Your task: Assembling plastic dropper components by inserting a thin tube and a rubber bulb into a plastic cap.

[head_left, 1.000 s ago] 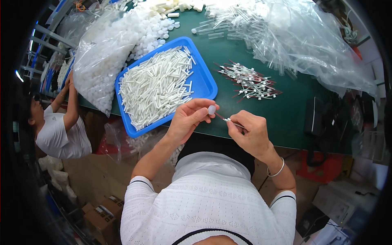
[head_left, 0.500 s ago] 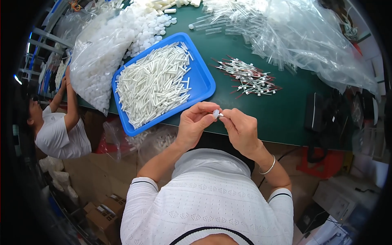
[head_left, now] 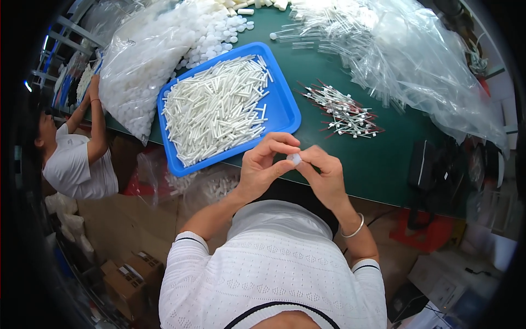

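Note:
In front of my body, a small translucent white plastic cap (head_left: 295,159) sits between the fingertips of both hands. My left hand (head_left: 262,167) pinches it from the left with thumb and fingers. From the right, the closed thumb and forefinger of my right hand (head_left: 324,174) press against it. Whether anything else is inside the cap or behind the fingers is hidden. Just beyond my left hand stands a blue tray (head_left: 285,112) heaped with short white tubes (head_left: 216,112). Past my right hand lies a pile of thin stems with red-brown ends and small white pieces (head_left: 348,112).
A clear bag (head_left: 131,77) spills white caps (head_left: 211,41) at the far left. Clear tubes (head_left: 339,33) and plastic sheeting (head_left: 422,66) cover the far right of the green table (head_left: 372,172). A black case (head_left: 421,164) lies right. Another person (head_left: 82,159) works at left.
The cap has turned to show its rounded face. The small white piece seen at its right is now hidden. My view has shifted slightly, and my right fingers have moved closer around the cap.

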The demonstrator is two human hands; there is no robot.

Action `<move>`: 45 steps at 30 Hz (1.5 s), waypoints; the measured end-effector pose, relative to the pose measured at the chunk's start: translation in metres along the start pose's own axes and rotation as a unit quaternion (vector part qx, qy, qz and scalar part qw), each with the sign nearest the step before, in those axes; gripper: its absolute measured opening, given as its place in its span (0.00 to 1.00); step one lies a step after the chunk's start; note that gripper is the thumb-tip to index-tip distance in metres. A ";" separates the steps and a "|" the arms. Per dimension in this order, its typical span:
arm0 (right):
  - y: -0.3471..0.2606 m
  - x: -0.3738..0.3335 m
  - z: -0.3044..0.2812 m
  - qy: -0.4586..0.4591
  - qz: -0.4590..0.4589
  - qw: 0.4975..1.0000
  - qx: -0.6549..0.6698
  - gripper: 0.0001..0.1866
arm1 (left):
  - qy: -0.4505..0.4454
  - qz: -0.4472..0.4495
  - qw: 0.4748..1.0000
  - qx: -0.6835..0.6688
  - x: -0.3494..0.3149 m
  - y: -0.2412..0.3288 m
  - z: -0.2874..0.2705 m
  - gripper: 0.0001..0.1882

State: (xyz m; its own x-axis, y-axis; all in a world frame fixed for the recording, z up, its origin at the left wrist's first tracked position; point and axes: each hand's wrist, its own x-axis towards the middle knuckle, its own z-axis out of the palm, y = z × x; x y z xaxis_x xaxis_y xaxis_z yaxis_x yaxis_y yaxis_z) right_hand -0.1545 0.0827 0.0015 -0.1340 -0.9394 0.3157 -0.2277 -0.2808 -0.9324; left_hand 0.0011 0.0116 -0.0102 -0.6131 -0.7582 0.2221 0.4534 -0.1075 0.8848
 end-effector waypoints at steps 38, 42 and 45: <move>0.000 0.010 -0.010 0.125 0.054 0.947 0.291 0.14 | 0.006 -0.056 0.974 0.218 0.030 0.013 -0.023 0.08; -0.001 0.012 -0.010 0.113 0.042 0.949 0.290 0.13 | 0.014 -0.019 0.963 0.267 0.031 0.016 -0.019 0.07; -0.001 0.013 -0.008 0.118 0.044 0.949 0.290 0.13 | 0.023 0.024 0.936 0.349 0.031 0.020 -0.015 0.07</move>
State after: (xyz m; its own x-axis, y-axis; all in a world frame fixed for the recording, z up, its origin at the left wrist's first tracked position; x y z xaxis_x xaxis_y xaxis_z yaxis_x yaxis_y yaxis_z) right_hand -0.1640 0.0726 0.0082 -0.3551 -0.9134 0.1988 0.3547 -0.3285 -0.8754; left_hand 0.0008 -0.0236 0.0085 -0.5667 -0.7801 0.2651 -0.0638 0.3623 0.9299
